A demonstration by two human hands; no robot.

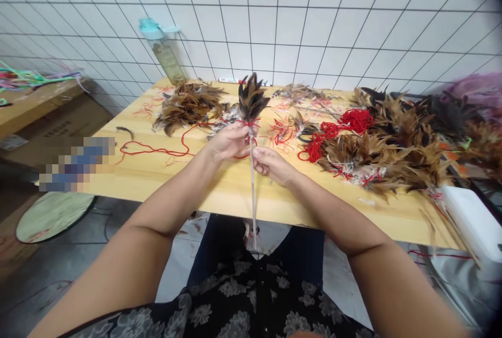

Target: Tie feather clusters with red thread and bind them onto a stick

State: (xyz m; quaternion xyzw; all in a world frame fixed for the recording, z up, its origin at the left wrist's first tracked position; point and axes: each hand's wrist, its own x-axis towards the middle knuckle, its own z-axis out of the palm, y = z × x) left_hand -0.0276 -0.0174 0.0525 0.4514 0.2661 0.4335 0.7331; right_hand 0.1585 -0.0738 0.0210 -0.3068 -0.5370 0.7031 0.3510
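Note:
My left hand (230, 140) is closed around the base of a tuft of brown and black feathers (253, 98), bound with red string at the top of a thin pale stick (253, 191). Just below and to the right, my right hand (272, 165) pinches near the stick; whether it grips the stick or the string against it is hidden by the fingers. The stick hangs down past the table's front edge. A loose red string (157, 149) runs in loops from the tuft's side toward the left.
Feather piles lie on the wooden table (219, 191), one brown heap (188, 105) at back left, a larger heap (376, 155) at right. Red yarn (355, 121) sits beside it. A water bottle (167, 58) stands by the tiled wall; a white box (470, 223) is at far right.

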